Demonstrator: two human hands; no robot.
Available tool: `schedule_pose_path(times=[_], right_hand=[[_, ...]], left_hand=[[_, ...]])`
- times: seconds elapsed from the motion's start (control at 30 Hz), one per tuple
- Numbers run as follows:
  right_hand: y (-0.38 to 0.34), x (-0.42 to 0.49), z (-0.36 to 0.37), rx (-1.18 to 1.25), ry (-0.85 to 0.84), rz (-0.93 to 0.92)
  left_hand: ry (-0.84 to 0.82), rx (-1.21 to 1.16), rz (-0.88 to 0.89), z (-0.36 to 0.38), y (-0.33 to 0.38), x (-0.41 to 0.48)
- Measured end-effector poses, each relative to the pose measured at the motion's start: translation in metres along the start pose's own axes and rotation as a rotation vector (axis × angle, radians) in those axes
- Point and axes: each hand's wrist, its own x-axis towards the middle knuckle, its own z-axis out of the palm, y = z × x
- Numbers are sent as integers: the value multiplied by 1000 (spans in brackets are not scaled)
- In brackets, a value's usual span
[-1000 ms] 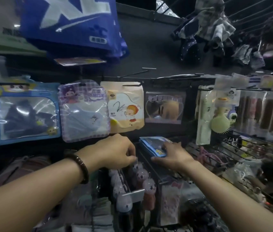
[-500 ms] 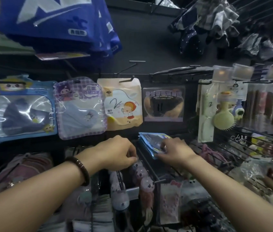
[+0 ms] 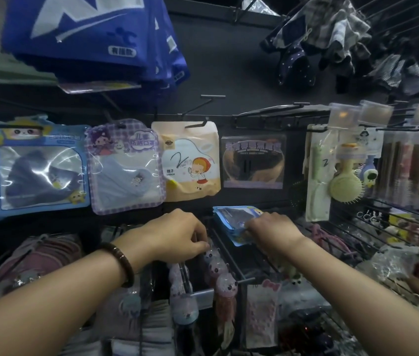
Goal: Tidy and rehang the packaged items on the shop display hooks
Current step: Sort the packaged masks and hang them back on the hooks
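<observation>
I read "鏡子 MIRROR" and a penned "2" on the beige pouch (image 3: 190, 160), another "2" on the green comb pack (image 3: 319, 176)

both forearms are bare right down to the frame's lower corners. the left wrist wears a bracelet (image 3: 121, 262): one ring of dark brown beads, smooth and slightly glossy, strung close together, with thin lighter lines between them. it sits snug just behind the left hand (image 3: 177, 235). the right hand (image 3: 272, 229) and its wrist are bare. the fingers (image 3: 250, 223) look plain.
</observation>
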Motion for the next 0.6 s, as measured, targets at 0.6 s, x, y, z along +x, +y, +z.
schedule_pose_path(times=[0.6], right_hand=[[26, -32, -18, 45, 868, -94]], left_hand=[[-25, -732, -211, -4, -6, 8]])
